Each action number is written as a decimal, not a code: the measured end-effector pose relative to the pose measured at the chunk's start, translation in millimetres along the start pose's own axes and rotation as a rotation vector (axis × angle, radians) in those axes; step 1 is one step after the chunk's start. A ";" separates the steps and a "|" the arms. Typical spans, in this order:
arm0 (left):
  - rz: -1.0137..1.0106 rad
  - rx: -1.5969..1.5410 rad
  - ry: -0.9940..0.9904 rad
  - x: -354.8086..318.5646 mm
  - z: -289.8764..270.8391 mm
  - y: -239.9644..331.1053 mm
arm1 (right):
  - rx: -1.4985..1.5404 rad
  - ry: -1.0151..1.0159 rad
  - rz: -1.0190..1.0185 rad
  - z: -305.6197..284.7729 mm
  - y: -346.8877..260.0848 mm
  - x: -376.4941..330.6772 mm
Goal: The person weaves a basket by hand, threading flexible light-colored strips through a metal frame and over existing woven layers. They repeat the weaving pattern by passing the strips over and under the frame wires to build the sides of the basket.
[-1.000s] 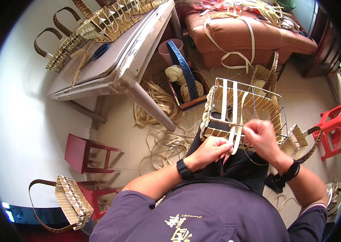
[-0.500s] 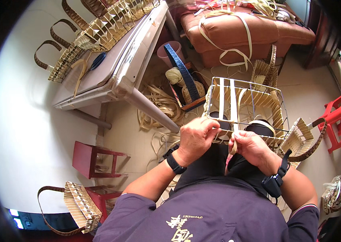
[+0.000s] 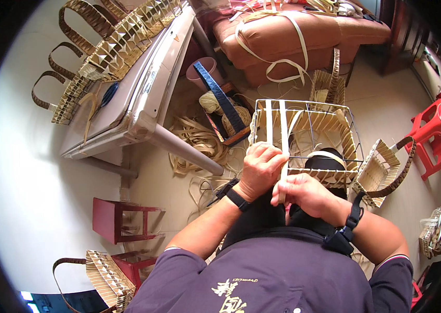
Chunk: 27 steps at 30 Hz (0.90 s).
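A wire basket frame [image 3: 318, 116], partly woven with pale straw strips, rests on my lap. My left hand [image 3: 261, 168] is closed on the frame's near rim where two upright pale strips [image 3: 275, 121] rise. Just below it my right hand [image 3: 308, 193] pinches the lower end of one pale strip [image 3: 282, 188]. A woven band lines the frame's far and right sides. Both wrists wear black bands.
A white table [image 3: 142, 99] at upper left carries several woven bags with handles [image 3: 106, 51]. Loose straw strips [image 3: 199, 142] litter the floor. A brown sofa [image 3: 293, 36] stands behind. Red stools [image 3: 121, 220] [image 3: 434, 136] flank me; finished woven baskets [image 3: 384, 169] [image 3: 103, 276] lie nearby.
Both hands have shifted on the near rim; my right hand has dropped lower, pulling the strip downward, while my left hand stays clamped on the frame's edge. The view has tilted slightly.
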<state>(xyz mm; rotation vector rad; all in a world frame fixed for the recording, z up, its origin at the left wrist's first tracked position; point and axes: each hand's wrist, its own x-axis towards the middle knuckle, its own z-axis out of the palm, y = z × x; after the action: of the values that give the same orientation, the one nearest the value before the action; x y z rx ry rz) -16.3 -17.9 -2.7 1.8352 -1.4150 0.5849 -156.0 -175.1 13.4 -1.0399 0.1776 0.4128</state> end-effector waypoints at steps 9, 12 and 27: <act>-0.044 0.026 -0.018 -1.5 -1.0 1.9 | -1.643 -0.072 -0.378 13.2 -74.2 -145.7; 0.021 0.007 0.006 1.4 0.3 4.5 | -1.303 -0.117 -0.286 11.4 -74.6 -163.6; -0.057 -0.006 0.016 -1.8 -0.1 -3.9 | -0.899 0.793 -0.471 -31.8 -47.5 -113.3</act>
<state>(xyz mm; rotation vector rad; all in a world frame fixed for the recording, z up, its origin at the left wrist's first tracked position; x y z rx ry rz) -13.0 -16.2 -5.0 1.8558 -1.3484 0.5650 -237.9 -251.4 73.3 -2.0449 0.4609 -0.4284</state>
